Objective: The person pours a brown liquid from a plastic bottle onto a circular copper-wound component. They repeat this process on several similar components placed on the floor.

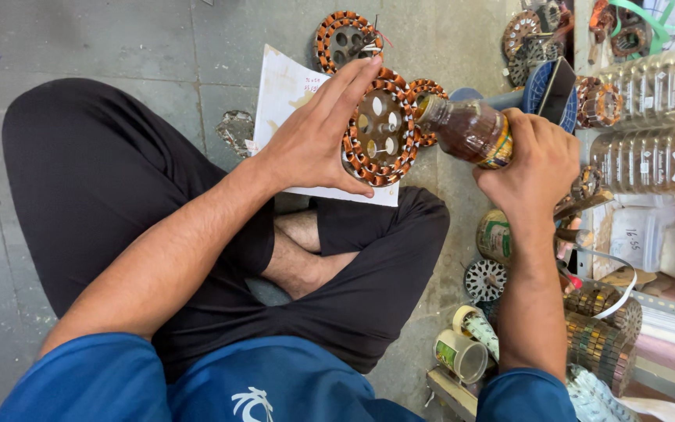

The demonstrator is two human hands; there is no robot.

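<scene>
1. The left hand (310,137) grips a round wound stator (380,129) — a metal disc with holes, ringed by copper-coloured coils. Its fingers (353,82) are spread and clamped on the disc's rim, the thumb hooked under the lower edge.
2. The stator is held tilted above a white sheet of paper (283,94) that lies on the grey tiled floor (119,39), just in front of the person's crossed legs.
3. The right hand (537,160) is wrapped tightly around a small bottle of brown liquid (466,129), fingers closed on its base. The bottle lies nearly level, its neck pointing left and meeting the right rim of the stator.
4. Another wound stator (343,37) rests on the floor beyond the paper — well apart from the hands.
5. To the right lie rolls of tape (474,328), a small tin (495,234), a bare metal rotor disc (484,280) and clear plastic bottles (650,117).
</scene>
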